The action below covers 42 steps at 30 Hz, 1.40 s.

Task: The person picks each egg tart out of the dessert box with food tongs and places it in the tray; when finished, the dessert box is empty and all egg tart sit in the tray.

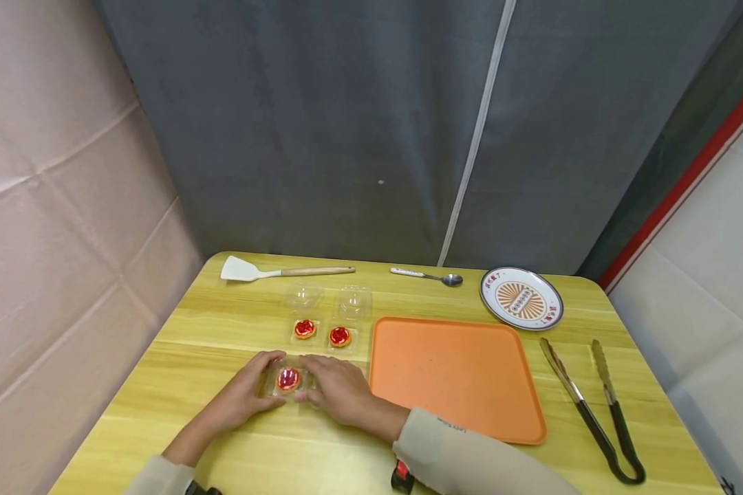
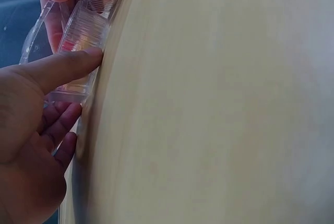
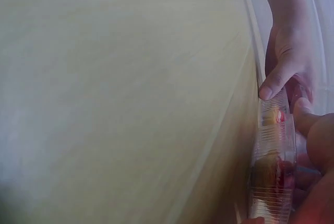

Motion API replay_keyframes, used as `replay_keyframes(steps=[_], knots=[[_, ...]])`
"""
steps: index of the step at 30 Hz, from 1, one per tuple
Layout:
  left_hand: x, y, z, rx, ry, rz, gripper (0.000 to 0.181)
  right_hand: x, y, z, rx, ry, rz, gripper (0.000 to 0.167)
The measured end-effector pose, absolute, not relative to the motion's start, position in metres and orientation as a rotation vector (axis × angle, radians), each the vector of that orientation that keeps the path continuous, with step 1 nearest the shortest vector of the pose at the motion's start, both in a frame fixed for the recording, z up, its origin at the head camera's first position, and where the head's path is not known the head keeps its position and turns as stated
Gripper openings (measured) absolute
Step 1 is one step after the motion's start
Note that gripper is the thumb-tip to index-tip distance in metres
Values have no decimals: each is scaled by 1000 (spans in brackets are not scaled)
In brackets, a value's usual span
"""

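Observation:
A clear plastic box (image 2: 87,23) with a red-topped tart (image 1: 287,379) inside sits on the table between my two hands. My left hand (image 1: 240,397) grips its left side, thumb along the front wall. From the right, my right hand (image 1: 340,390) holds the same box between thumb and fingers. A clear flap stands tilted behind the box in the left wrist view; whether the lid is fastened I cannot tell. Just behind lie two open clear boxes, holding a left tart (image 1: 305,328) and a right tart (image 1: 339,336), their lids folded back.
An orange tray (image 1: 452,378) lies right of the boxes. Metal tongs (image 1: 594,405) with black handles rest beyond it. Along the back are a white spatula (image 1: 285,271) with a wooden handle, a spoon (image 1: 427,276) and a patterned plate (image 1: 521,298). A dark curtain (image 1: 347,137) hangs behind the table.

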State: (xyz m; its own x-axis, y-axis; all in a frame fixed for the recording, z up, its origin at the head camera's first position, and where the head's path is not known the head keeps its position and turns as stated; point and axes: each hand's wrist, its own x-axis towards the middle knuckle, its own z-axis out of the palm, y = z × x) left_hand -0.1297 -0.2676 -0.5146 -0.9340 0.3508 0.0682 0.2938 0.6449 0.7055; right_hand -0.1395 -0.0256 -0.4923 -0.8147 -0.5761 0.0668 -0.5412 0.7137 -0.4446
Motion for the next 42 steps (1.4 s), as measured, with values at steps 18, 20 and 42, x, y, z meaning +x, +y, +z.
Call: replay_keyframes(steps=[18,20,42], knots=[[-129,-274,-491,653,2720,1101,81,-140,-20,-486,-973,2783,-794,78],[-129,-274,-488,657,2736,1083,80,-140,-20,-486,-979,2780,-812,79],[-126,-273,-451,725,2895,1240,90,-153,-20,-438,-741,2253,-1425,59]])
